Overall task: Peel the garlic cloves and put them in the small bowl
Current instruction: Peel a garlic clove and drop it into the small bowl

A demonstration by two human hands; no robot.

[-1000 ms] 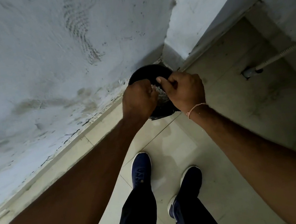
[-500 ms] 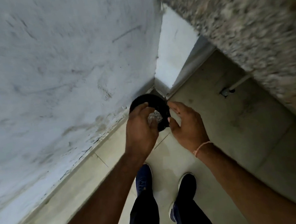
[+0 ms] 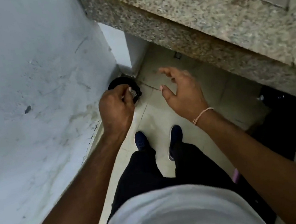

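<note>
Left hand [image 3: 116, 109] fingers curled, pinching whitish papery scraps [image 3: 133, 94], likely garlic skin, over black round bin [image 3: 120, 81] on floor at wall corner. Right hand [image 3: 182, 90] spread, holding nothing, apart from bin. Granite counter [image 3: 196, 15] above. Garlic cloves, small bowl not visible.

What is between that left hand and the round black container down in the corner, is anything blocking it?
Nothing visible blocks it. The left hand hangs directly above the black container, its fingers curled round small pale bits, probably garlic skin. The right hand is open and off to the side, apart from the container.
</note>
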